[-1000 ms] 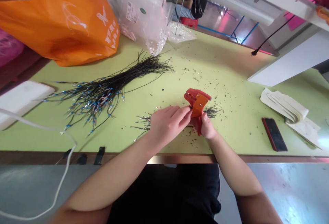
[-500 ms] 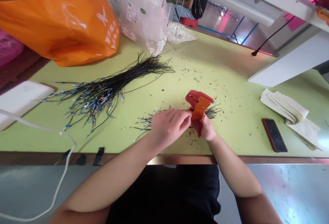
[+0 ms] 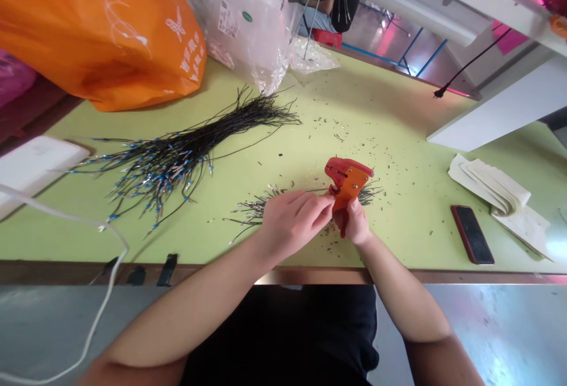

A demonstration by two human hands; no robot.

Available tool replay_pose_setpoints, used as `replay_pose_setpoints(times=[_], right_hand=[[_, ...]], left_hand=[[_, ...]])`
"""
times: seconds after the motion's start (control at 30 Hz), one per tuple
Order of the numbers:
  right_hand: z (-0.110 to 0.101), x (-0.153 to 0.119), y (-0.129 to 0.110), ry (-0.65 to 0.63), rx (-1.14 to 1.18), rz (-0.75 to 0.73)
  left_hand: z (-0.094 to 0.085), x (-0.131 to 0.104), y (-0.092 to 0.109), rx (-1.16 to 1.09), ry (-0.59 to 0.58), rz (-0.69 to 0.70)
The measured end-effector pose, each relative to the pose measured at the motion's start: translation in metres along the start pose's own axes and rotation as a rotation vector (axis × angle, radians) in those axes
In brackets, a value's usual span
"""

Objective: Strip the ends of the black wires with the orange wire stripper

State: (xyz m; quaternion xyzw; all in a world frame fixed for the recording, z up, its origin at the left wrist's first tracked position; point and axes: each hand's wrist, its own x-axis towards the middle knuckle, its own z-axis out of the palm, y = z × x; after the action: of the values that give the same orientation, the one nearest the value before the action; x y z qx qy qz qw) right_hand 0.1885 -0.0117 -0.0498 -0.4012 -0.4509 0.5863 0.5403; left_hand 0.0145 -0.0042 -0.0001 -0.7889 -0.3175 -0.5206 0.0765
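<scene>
My right hand [image 3: 357, 225] is wrapped round the handle of a red and orange wire stripper [image 3: 349, 184], held above the table near its front edge. At the stripper's jaws, my left hand [image 3: 296, 216] has its fingertips pinched together on a thin black wire, most of which the fingers hide. Beneath both hands lies a small bunch of black wires [image 3: 251, 211] with bare metal ends on its left side; its other end sticks out to the right past the stripper.
A large bundle of black wires [image 3: 195, 149] with blue-banded ends lies at left. Behind it stand an orange bag [image 3: 110, 37] and a clear plastic bag [image 3: 248, 25]. A phone [image 3: 473, 234] and folded paper [image 3: 489, 188] lie at right. Small black scraps dot the green table [image 3: 390, 108].
The wire stripper and my right hand have shifted slightly to the right. My left hand has followed a little the same way, still pinched at the jaws.
</scene>
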Motion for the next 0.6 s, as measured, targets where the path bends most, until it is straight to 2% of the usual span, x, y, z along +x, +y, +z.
replay_pose_setpoints(times=[0.33,0.6], right_hand=[[-0.001,-0.004,-0.002,0.032,0.006,0.050],[0.001,-0.003,-0.010,-0.145,-0.047,0.076]], left_hand=[[0.001,0.000,0.000,-0.023,0.017,0.002],[0.000,0.002,0.001,-0.044,0.028,0.000]])
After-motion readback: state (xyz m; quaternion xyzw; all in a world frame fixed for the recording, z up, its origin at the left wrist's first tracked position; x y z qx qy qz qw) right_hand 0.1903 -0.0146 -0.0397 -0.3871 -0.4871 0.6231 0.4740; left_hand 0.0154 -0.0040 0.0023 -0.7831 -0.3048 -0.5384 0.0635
